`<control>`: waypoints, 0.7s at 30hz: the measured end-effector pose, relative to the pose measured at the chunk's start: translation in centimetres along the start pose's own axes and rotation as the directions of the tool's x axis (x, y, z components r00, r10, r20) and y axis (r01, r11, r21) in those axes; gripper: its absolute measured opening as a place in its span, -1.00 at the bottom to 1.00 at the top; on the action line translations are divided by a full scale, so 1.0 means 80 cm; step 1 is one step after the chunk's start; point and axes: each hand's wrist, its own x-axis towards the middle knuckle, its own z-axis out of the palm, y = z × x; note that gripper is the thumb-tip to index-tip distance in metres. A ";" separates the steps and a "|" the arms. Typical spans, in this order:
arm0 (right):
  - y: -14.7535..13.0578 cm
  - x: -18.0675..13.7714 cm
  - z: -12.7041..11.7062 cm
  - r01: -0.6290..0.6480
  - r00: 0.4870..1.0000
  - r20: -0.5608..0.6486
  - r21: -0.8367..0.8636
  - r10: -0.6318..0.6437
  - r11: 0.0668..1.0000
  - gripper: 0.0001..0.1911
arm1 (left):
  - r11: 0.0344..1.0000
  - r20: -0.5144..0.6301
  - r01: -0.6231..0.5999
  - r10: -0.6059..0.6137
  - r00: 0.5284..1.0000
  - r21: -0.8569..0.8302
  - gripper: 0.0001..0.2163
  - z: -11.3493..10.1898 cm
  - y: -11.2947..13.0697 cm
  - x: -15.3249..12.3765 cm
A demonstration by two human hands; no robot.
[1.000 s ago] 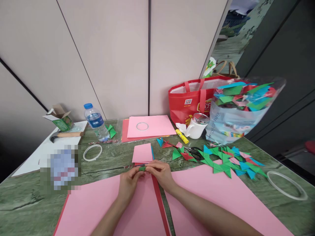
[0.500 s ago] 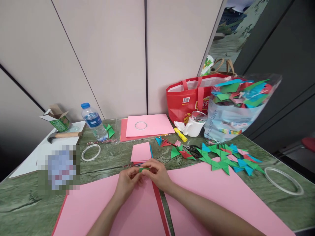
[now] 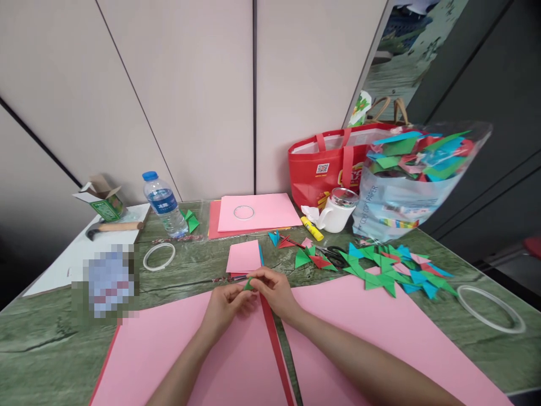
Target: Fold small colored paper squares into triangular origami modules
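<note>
A small green folded paper (image 3: 248, 284) is pinched between my two hands above the big pink sheets. My left hand (image 3: 227, 304) is closed on its left side, thumb and forefinger together. On the other side my right hand (image 3: 273, 290) grips it with the fingertips. Most of the paper is hidden by the fingers. Below the hands lie two large pink sheets (image 3: 169, 344), with a red edge showing between them. Just beyond the hands sits a stack of small pink squares (image 3: 244, 256), with blue and red paper under it.
Folded paper pieces (image 3: 380, 270) and scissors (image 3: 336, 256) lie to the right, near a white ring (image 3: 490, 309). Behind stand a white mug (image 3: 338, 211), a glue stick (image 3: 311, 228), a red bag (image 3: 313, 175) and a filled plastic bag (image 3: 393, 208). Leftward are a bottle (image 3: 164, 206) and a hammer (image 3: 114, 226).
The green paper has turned from lying level to a tilted position between my fingers. My right hand has shifted slightly up and to the right. The whole view has moved a little.
</note>
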 end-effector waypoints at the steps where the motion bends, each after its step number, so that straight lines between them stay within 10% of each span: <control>1: 0.000 0.000 0.000 0.022 1.000 -0.001 -0.011 -0.022 1.000 -0.89 | 1.000 -0.030 0.000 0.001 1.000 0.013 -0.78 0.000 -0.002 0.000; 8: -0.003 0.001 -0.002 0.049 0.999 -0.002 -0.008 -0.049 0.999 -0.96 | 1.000 -0.121 -0.013 0.014 0.993 0.001 -0.86 0.001 -0.006 0.001; 21: -0.002 0.001 -0.003 0.001 0.989 0.148 0.052 -0.009 0.999 -0.90 | 0.999 0.141 -0.012 0.007 0.990 0.034 -0.74 -0.016 0.006 -0.001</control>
